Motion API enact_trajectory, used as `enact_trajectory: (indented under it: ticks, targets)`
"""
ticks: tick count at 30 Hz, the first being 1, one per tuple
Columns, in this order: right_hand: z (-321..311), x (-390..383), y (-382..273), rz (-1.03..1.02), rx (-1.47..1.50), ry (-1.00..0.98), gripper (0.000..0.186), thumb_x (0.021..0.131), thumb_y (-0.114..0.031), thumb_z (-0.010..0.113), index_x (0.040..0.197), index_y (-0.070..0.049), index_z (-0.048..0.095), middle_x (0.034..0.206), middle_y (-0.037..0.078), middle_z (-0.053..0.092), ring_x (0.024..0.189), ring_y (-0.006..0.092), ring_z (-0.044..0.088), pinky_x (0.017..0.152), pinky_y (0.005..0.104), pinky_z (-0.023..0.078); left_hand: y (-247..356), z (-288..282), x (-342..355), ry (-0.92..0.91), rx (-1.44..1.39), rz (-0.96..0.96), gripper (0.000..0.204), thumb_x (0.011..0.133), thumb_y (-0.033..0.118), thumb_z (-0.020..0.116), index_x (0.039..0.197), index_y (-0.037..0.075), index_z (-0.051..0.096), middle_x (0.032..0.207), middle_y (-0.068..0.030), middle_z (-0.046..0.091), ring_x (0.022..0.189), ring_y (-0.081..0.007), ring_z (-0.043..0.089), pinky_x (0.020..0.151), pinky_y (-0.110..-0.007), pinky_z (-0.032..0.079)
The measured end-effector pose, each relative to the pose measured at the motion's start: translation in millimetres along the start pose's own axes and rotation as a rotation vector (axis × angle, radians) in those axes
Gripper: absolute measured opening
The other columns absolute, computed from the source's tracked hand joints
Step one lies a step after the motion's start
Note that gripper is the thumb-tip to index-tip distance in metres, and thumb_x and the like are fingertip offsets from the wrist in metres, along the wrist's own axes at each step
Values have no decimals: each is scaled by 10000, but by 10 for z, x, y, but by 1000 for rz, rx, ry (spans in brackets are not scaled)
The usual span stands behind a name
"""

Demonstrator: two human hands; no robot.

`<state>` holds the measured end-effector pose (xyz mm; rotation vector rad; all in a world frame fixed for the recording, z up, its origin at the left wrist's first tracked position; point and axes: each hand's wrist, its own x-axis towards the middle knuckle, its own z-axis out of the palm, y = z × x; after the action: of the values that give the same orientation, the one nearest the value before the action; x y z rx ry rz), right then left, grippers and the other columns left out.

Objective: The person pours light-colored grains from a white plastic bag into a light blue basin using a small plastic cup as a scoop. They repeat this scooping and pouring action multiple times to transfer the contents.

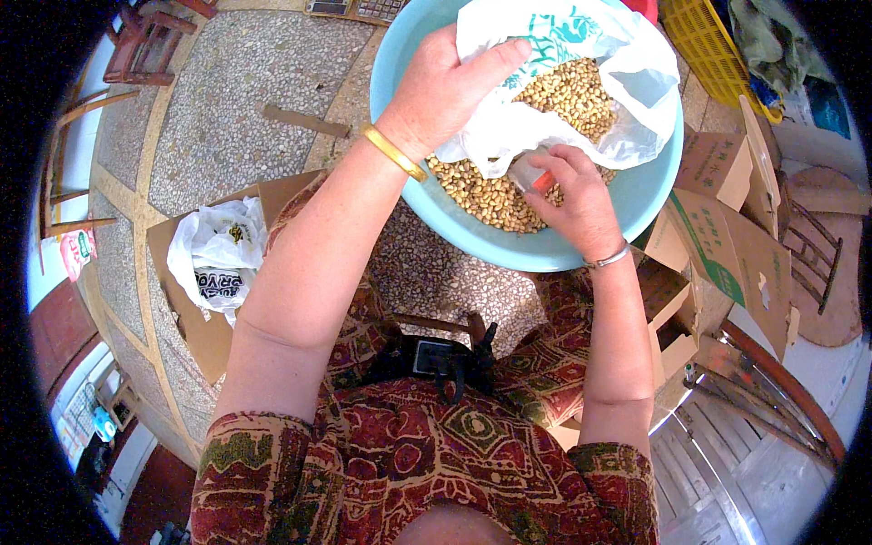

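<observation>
My left hand (451, 88) is closed on the rim of a white plastic bag (649, 86) with green print, the thumb lying over its edge. Inside the bag is a heap of small tan nut-like pieces (572, 100). The bag rests in a light blue basin (658, 186), where more of the same pieces (486, 197) lie loose beside it. Just below the bag's near edge, my right hand (581, 200) is closed on a small clear plastic thing (525, 171) with a red-orange part. My fingers partly hide it, so its exact kind cannot be made out.
A yellow plastic crate (713, 54) stands at the far right, with cardboard boxes (713, 213) beside the basin. At left, a crumpled white bag (218, 250) lies on flattened cardboard (173, 304). A wooden chair (145, 45) is at the far left.
</observation>
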<state>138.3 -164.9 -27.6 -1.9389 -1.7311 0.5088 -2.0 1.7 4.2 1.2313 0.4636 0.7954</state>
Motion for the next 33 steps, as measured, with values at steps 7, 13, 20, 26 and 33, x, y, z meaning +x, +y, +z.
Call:
enact_trajectory:
  ticks: [7,13,20,26,33]
  targets:
    - [-34,-54,149,262,340,-137,334,684,-122,706,997,-55,609,868,76,594,736,146,586,685,277,482,23,-11,-5,-25,39,-9,228,855,164,580,1032,18,581,920,-16,616,814,-92,584,711,-245,482]
    - [-295,-18,179,532,770,-209,371,741,-172,699,1065,-28,588,858,23,605,743,97,555,685,241,462,-23,-31,-2,4,29,37,259,839,192,616,1015,2,609,906,-40,637,803,-95,587,684,-243,491]
    - [-429,14,207,554,1001,105,377,796,-204,654,1104,-11,557,945,43,603,786,112,567,708,240,471,16,-65,-51,-64,85,8,273,837,215,620,1016,8,613,885,-28,635,795,-89,580,685,-240,483]
    - [-310,144,327,452,802,414,375,800,-139,664,1125,1,539,954,29,588,816,112,556,724,231,478,78,-105,-94,-193,111,3,287,829,227,627,1016,9,615,880,-21,635,799,-90,574,699,-246,471]
    - [-193,287,132,53,-19,513,448,637,-71,753,1052,-84,587,1066,119,529,935,237,546,794,330,475,143,-154,-110,-280,81,-61,320,814,176,643,1067,-3,564,944,-26,607,854,-98,559,742,-250,467]
